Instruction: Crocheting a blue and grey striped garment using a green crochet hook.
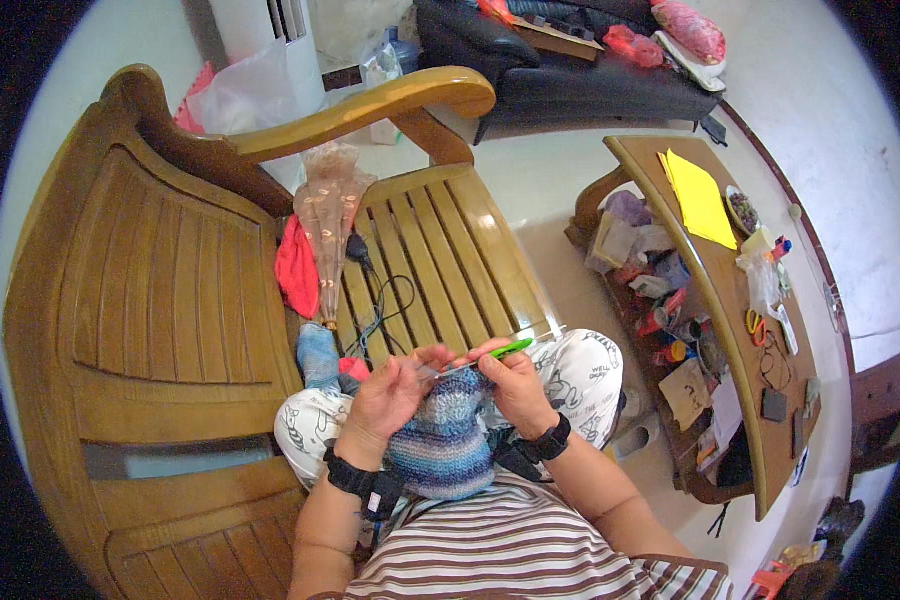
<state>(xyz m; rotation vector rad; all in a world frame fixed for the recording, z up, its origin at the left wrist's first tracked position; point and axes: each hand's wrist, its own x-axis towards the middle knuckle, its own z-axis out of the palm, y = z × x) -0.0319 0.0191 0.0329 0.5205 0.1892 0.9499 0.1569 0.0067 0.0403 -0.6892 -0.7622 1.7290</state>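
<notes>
A knitted piece [446,440] in blue, grey and white stripes hangs over my lap. My left hand [390,395] is closed at its upper left edge, thumb and fingers pinched together. My right hand [515,387] grips the piece's upper right edge along with a thin tool that has a bright green handle [511,349]. Whether this tool is a crochet hook or a needle, I cannot tell. Its thin shaft runs along the top edge between my hands. The fingertips hide part of the stitches there.
I sit on a slatted wooden bench [440,255]. A folded umbrella [327,210], a red cloth [297,270] and a black cable [400,290] lie on it. To the right stands a wooden table [715,300] with yellow sheets [698,198], scissors [756,327] and a crowded lower shelf. A black sofa [560,90] is beyond.
</notes>
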